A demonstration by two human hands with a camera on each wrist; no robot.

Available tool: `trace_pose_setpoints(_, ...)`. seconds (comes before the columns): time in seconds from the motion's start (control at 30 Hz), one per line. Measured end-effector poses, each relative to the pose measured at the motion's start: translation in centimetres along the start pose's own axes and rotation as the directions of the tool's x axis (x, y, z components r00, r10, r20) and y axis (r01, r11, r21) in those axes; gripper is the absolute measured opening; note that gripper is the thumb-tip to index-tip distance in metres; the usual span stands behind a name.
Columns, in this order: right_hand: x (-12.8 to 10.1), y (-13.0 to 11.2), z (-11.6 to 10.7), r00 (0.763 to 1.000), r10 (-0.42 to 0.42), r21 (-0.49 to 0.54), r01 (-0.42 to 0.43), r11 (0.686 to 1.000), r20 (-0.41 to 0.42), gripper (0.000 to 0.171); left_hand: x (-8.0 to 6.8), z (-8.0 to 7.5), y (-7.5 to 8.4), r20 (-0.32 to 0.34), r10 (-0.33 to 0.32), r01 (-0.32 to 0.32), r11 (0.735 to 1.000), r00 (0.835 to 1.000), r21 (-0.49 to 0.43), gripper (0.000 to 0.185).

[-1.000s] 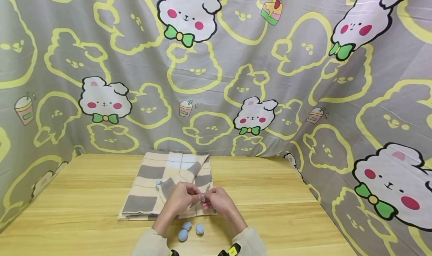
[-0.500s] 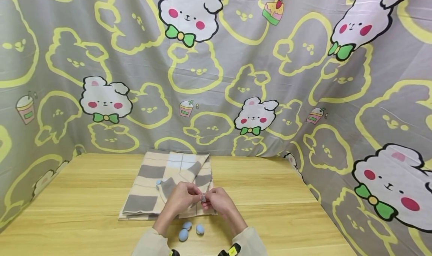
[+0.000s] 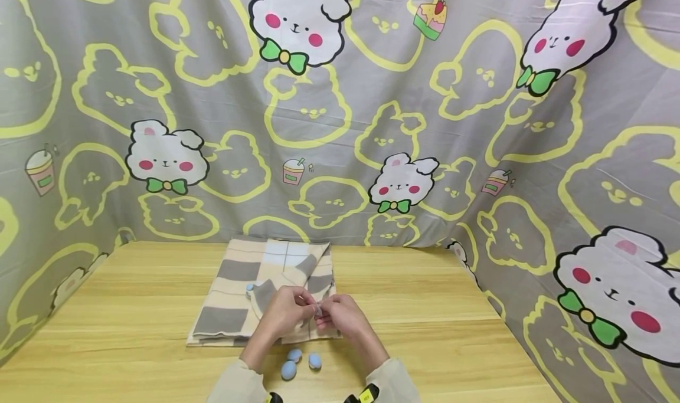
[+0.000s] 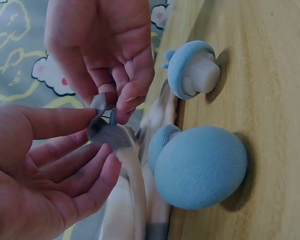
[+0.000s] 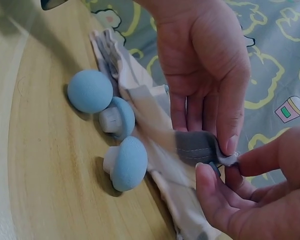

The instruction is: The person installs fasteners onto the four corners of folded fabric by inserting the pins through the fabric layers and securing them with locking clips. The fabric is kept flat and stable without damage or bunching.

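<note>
Both hands meeting over the near edge of a checked cloth (image 3: 265, 291), grey and cream squares, folded and lying on the wooden surface (image 3: 425, 308). Left hand (image 3: 284, 313) with thumb and fingers (image 4: 72, 122) pinching a grey corner of the cloth (image 5: 197, 146), lifted just above the rest of the fabric. Right hand (image 3: 342, 315) directly against it, fingers (image 4: 125, 95) curled and pressed together on the same corner, with what looks like a small blue piece caught between them; too small to tell more. Fingertips of the two hands touching across the pinched fold.

Just nearer than the cloth's front edge, three blue mushroom-shaped caps (image 3: 298, 361) clustered on the surface: one dome-up (image 5: 90, 91), two tipped on their sides with pale stems showing (image 5: 124, 162), the closest ones touching the fabric edge. One more blue cap (image 3: 249, 287) sitting on the cloth, left of the hands.

Behind and to both sides of the cloth, a grey backdrop sheet (image 3: 478, 125) printed with yellow outlines and white bunnies
</note>
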State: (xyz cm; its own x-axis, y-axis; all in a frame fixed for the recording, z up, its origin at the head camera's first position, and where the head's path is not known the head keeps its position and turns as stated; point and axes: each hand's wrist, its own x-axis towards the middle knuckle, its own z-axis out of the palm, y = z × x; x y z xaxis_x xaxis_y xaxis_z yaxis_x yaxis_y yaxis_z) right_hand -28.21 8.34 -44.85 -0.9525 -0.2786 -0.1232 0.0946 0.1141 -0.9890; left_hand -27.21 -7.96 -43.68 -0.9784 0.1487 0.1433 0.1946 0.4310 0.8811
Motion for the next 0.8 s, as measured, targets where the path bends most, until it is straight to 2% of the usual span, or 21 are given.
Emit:
trace_pose_setpoints(0.6, -0.05, 0.00, -0.26, 1.000, 0.012, 0.009, -0.012, 1.000, 0.025, 0.018, -0.13, 0.18, -0.07, -0.027, -0.008, 0.009, 0.999, 1.000, 0.033, 0.007)
trace_pose_setpoints(0.8, -0.10, -0.05, -0.24, 0.999, 0.024, 0.014, -0.024, 1.000, 0.023, 0.017, 0.03, 0.28, -0.31, -0.022, 0.008, -0.007, 0.999, 1.000, 0.047, 0.006)
